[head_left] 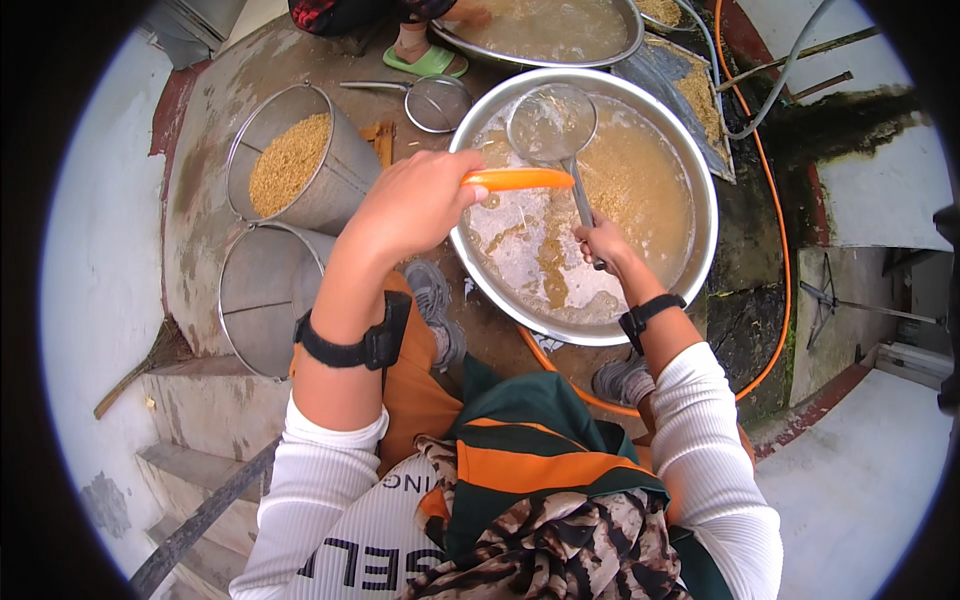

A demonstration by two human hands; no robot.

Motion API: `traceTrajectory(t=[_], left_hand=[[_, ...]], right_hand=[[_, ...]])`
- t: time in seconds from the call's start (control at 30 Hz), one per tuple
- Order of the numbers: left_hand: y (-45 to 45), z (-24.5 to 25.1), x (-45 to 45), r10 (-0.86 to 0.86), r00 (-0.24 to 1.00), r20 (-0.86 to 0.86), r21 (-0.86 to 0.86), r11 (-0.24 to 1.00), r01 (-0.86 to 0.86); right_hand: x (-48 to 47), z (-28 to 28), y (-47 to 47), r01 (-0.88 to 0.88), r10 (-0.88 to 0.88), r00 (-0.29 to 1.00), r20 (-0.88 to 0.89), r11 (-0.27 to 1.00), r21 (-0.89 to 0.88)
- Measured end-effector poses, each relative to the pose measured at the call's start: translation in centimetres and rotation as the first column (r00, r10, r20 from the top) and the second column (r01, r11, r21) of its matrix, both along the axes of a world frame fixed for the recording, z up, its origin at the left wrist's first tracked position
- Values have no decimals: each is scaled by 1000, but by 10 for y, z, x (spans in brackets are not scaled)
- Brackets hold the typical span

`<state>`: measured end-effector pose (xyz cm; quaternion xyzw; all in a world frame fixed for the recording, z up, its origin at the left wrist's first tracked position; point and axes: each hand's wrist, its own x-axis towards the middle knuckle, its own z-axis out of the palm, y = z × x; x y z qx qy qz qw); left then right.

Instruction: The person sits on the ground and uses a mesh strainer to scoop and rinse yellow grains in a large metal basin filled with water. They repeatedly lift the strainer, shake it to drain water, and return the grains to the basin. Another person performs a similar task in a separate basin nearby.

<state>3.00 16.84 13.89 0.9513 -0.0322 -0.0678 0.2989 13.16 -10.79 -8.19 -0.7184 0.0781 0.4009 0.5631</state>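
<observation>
My left hand [420, 199] grips a glossy orange plastic object [521, 179] above the left part of a large round metal basin [709, 217]. It appears narrow from this angle, and I cannot tell its full shape. In my right hand [606, 244] is the metal handle of a round mesh skimmer [553, 122]. The skimmer's head is over the far side of the basin, and its mesh looks mostly bare. Cloudy brown water [645, 180] fills the basin, with pale foam [510, 262] and yellowish grain [611, 187] in it.
Left are a mesh bucket of grain [292, 165] and a second mesh bucket [270, 300]. Another skimmer [439, 103] lies beyond them. A person's hand [471, 13] is at a far basin [540, 60]. An orange hose [784, 247] curves around the right; concrete steps [202, 405] descend at lower left.
</observation>
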Motion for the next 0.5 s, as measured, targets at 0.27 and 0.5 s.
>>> traceTrajectory(t=[0.27, 0.5], left_hand=[[6, -1, 2, 19, 999, 45, -13, 1000, -18], [7, -4, 6, 32, 999, 32, -4, 999, -32]], right_hand=[[-66, 17, -46, -289, 288, 957, -19, 956, -51], [-122, 46, -98, -298, 298, 931, -213, 954, 30]])
